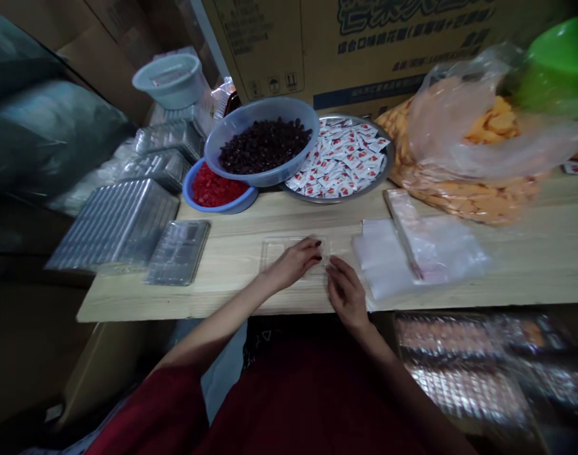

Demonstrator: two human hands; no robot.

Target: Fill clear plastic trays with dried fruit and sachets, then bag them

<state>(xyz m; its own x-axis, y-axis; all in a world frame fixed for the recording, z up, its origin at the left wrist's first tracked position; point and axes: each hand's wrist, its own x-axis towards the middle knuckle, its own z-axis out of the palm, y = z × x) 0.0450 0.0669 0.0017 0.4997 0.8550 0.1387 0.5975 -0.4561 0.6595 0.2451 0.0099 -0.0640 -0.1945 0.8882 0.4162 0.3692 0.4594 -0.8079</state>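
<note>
Fingertips matter now: left hand (296,260) presses flat on the clear moulded plastic tray (282,251), right hand (344,292) pinches its near edge, so steady it on the pale wooden table (232,253).

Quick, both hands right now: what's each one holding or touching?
Left hand: resting palm down on the clear plastic tray, fingers loosely curled; no closed grasp.
Right hand: fingertips at the tray's right edge; whether it is pinching cannot be told.
</note>
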